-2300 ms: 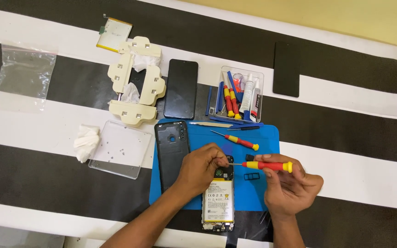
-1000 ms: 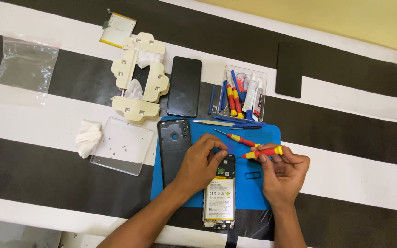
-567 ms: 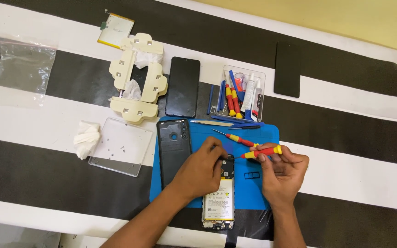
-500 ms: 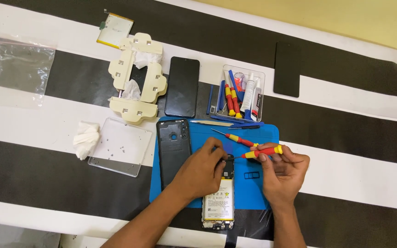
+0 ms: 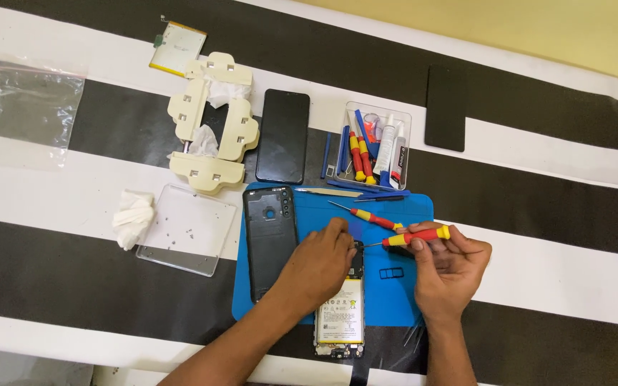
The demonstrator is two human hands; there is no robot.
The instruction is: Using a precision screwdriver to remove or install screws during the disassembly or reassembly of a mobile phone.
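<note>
An opened phone (image 5: 340,314) with its battery showing lies on the blue mat (image 5: 395,214). My left hand (image 5: 316,268) rests on the phone's upper half and steadies it. My right hand (image 5: 446,268) grips a red-and-yellow screwdriver (image 5: 416,236), its tip at the phone's top edge beside my left fingers. A second red-and-yellow screwdriver (image 5: 370,216) lies loose on the mat just above. The phone's black back cover (image 5: 270,239) lies on the mat's left side.
A clear tray of tools (image 5: 375,146) stands behind the mat, next to a black phone screen (image 5: 282,136) and a cream clamp jig (image 5: 212,121). A clear lid with small screws (image 5: 184,227), a tissue (image 5: 134,214), a plastic bag (image 5: 30,107) and another dark panel (image 5: 445,107) lie around.
My right hand has lifted the screwdriver handle slightly and brought the tip to the phone's top. My left hand stays on the phone.
</note>
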